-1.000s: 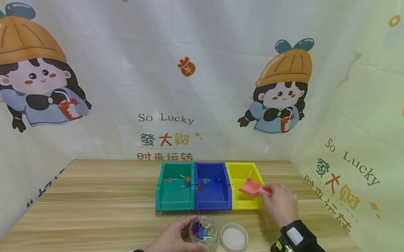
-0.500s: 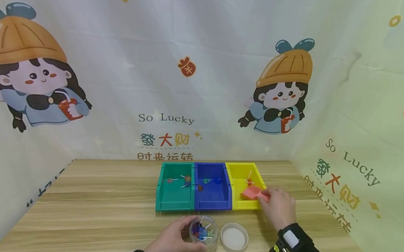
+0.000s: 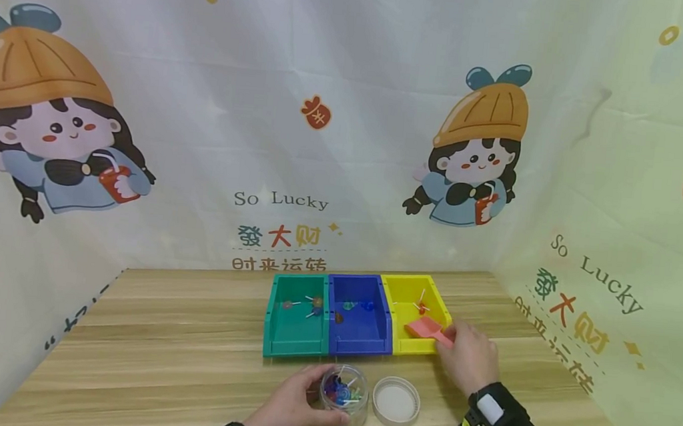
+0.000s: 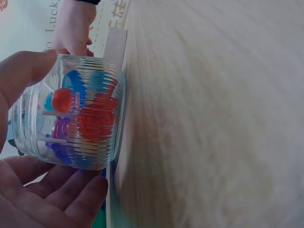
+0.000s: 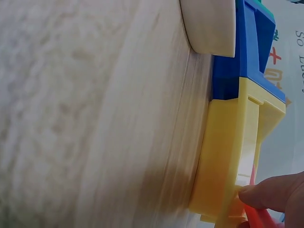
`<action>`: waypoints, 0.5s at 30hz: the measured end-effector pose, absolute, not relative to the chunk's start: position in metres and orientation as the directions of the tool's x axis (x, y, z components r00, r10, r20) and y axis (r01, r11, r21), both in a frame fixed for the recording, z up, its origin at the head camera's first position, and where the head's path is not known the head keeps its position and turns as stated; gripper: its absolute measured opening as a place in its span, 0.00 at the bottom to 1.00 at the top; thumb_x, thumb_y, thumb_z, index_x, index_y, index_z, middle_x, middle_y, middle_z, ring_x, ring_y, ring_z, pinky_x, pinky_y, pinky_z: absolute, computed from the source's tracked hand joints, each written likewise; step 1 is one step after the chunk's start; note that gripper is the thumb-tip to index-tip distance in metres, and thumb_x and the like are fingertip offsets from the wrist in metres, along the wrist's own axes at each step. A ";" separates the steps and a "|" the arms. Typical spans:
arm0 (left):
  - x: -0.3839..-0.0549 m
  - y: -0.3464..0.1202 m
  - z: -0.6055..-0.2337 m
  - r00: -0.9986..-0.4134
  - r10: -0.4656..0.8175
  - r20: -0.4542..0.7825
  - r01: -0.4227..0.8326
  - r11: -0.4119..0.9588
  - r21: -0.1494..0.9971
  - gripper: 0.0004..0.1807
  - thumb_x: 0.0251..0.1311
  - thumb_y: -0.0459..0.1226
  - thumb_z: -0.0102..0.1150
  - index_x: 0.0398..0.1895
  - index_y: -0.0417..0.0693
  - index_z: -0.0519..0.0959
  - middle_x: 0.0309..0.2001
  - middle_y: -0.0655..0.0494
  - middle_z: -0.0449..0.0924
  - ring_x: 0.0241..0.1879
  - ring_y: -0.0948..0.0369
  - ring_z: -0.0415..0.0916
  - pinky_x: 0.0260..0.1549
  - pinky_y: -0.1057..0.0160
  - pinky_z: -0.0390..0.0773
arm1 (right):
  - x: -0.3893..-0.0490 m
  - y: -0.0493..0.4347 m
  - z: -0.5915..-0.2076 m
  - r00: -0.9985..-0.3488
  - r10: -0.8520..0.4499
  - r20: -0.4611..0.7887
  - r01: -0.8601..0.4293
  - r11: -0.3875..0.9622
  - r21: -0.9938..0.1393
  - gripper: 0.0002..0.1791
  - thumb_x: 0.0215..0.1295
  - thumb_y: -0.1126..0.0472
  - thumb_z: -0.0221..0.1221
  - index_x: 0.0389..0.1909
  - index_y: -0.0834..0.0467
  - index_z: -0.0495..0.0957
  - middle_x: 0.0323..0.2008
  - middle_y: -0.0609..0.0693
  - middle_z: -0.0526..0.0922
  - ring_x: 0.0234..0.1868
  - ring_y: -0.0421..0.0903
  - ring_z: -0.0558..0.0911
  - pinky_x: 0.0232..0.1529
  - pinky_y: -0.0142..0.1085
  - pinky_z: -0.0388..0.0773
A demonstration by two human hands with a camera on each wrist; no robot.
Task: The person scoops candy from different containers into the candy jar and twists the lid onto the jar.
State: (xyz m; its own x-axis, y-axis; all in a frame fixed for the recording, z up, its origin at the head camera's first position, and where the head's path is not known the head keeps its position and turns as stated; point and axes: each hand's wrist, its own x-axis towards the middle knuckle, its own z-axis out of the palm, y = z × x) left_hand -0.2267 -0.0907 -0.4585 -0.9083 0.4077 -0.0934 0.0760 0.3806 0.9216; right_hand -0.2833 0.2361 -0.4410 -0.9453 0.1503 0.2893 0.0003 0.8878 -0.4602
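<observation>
My left hand (image 3: 293, 406) grips a ribbed clear jar (image 3: 352, 420), thumb on one side and fingers around the other. Inside it, the left wrist view shows colourful lollipops (image 4: 97, 124), red, blue and purple. The fingers of my right hand (image 3: 473, 357) pinch the handle of a small pink scoop (image 3: 425, 327). Its blade is over the front part of the yellow bin (image 3: 418, 347) and looks bare. Behind the blade, red lollipops (image 3: 422, 307) lie in that bin. In the right wrist view my thumb (image 5: 270, 192) is right at the bin's front edge.
A blue bin (image 3: 361, 345) and a green bin (image 3: 295, 348) adjoin the yellow one on the left, each with several small candies inside. A round lid (image 3: 395, 402) lies on the wooden table (image 3: 185, 361), just right of the jar. Printed cloth (image 3: 378, 55) surrounds the table.
My right hand has drawn the scoop back slightly, toward the yellow bin's front, uncovering the red lollipops behind it. My left hand and the jar have stayed in place.
</observation>
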 end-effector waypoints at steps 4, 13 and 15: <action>-0.227 -0.090 -0.460 -0.909 0.406 -0.087 0.081 0.380 0.921 0.44 0.57 0.48 0.85 0.75 0.47 0.76 0.67 0.50 0.81 0.66 0.49 0.80 0.73 0.35 0.76 | -0.283 0.238 -0.443 -0.940 0.152 0.305 -0.004 0.891 -0.455 0.17 0.69 0.60 0.72 0.52 0.66 0.83 0.41 0.61 0.87 0.38 0.56 0.79 0.46 0.52 0.78; -0.227 -0.090 -0.461 -0.907 0.413 -0.079 0.087 0.369 0.926 0.43 0.59 0.46 0.84 0.75 0.47 0.76 0.67 0.51 0.81 0.67 0.48 0.79 0.73 0.34 0.75 | -0.278 0.242 -0.440 -0.943 0.143 0.300 -0.021 0.875 -0.484 0.25 0.67 0.55 0.73 0.56 0.70 0.82 0.47 0.65 0.86 0.42 0.57 0.82 0.48 0.54 0.82; -0.227 -0.090 -0.461 -0.907 0.412 -0.081 0.087 0.372 0.924 0.43 0.58 0.47 0.84 0.75 0.47 0.76 0.67 0.51 0.81 0.68 0.47 0.79 0.73 0.33 0.74 | -0.277 0.243 -0.438 -0.945 0.139 0.295 -0.023 0.873 -0.487 0.28 0.67 0.53 0.74 0.58 0.70 0.81 0.51 0.66 0.86 0.45 0.58 0.82 0.50 0.55 0.82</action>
State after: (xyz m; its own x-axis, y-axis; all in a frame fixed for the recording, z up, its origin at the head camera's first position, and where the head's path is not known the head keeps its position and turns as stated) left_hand -0.2275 -0.0901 -0.4607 -0.9074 0.4124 -0.0805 0.0871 0.3720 0.9241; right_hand -0.2768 0.2429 -0.4376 -0.9452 0.1393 0.2952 -0.0235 0.8731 -0.4870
